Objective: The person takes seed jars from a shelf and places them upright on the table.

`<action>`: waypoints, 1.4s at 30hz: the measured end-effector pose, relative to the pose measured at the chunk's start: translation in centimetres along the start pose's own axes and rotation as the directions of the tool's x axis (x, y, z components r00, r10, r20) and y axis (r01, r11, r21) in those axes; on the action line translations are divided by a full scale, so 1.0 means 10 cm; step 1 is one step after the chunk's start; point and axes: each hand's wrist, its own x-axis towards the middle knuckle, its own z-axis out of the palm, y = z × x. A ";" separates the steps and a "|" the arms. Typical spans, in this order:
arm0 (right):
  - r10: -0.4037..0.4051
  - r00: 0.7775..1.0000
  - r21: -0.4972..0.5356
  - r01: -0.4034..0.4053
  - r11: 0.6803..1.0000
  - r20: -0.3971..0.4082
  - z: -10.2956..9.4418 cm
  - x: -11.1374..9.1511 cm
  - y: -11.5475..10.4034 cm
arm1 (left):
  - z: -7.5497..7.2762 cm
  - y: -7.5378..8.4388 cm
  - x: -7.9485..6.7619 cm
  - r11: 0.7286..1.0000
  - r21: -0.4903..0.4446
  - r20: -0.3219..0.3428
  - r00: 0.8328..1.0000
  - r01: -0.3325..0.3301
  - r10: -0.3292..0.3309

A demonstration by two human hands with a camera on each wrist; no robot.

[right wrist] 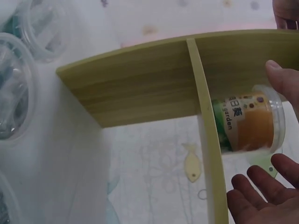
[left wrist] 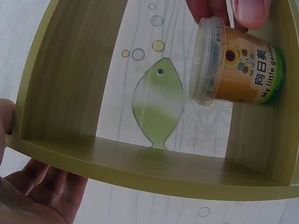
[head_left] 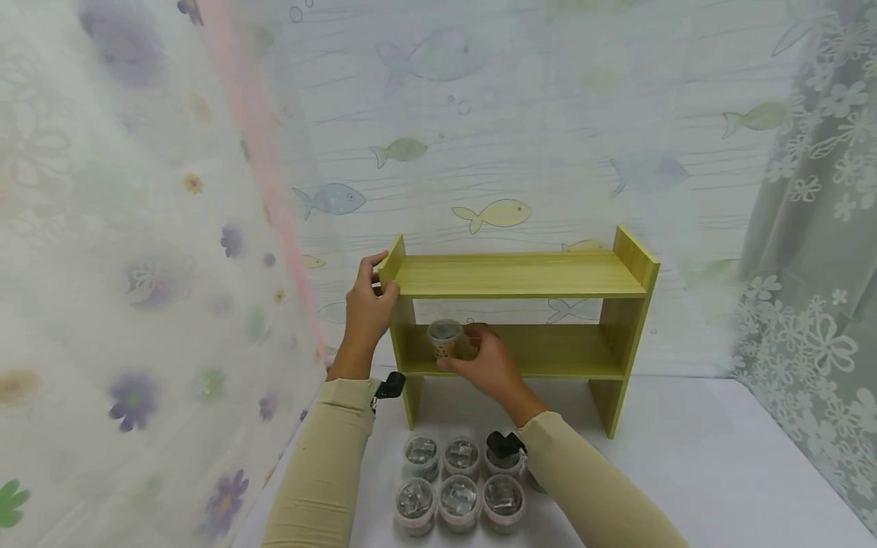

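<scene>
A small yellow-green two-tier wooden shelf [head_left: 521, 278] stands on the white surface. My left hand [head_left: 370, 308] grips its upper left side panel, thumb at the front edge and fingers on the outside. A clear-lidded plastic cup [head_left: 445, 339] with an orange sunflower label [left wrist: 247, 65] stands upright at the left end of the lower board [head_left: 548, 346]. Around this cup is my right hand [head_left: 489, 369], thumb and fingers spread; in the right wrist view a gap shows between the fingers [right wrist: 266, 182] and the cup.
Several similar lidded cups [head_left: 459, 498] stand in two rows in front of the shelf, partly hidden by the right forearm. Silvery packets show through their lids. Behind hangs a fish-print curtain [head_left: 493, 152]; a flower-print curtain [head_left: 137, 304] is on the left.
</scene>
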 end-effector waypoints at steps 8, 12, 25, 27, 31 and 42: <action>-0.012 1.000 0.051 0.011 0.999 0.013 0.06 0.08 -0.01 | 0.00 0.00 0.02 1.000 0.009 -0.003 1.000 -0.007 0.007; 0.000 0.999 0.090 -0.003 0.996 0.037 0.08 0.11 -0.03 | 0.00 -0.01 0.02 1.000 0.011 -0.007 1.000 -0.008 0.008; 0.015 0.998 0.075 -0.020 0.997 0.062 0.17 0.25 -0.10 | 0.00 -0.02 0.02 1.000 0.005 -0.004 1.000 -0.004 0.004; 0.014 0.998 0.066 -0.018 0.998 0.057 0.20 0.26 -0.10 | 0.00 -0.03 0.02 1.000 0.000 -0.004 1.000 -0.005 0.005; 0.011 0.999 0.044 -0.013 0.999 0.031 0.22 0.27 -0.11 | 0.00 -0.04 0.02 1.000 -0.005 -0.002 1.000 -0.005 0.005; 0.016 1.000 -0.002 -0.016 1.000 0.024 0.18 0.27 -0.14 | 0.01 -0.04 0.02 1.000 -0.001 -0.008 1.000 -0.015 0.015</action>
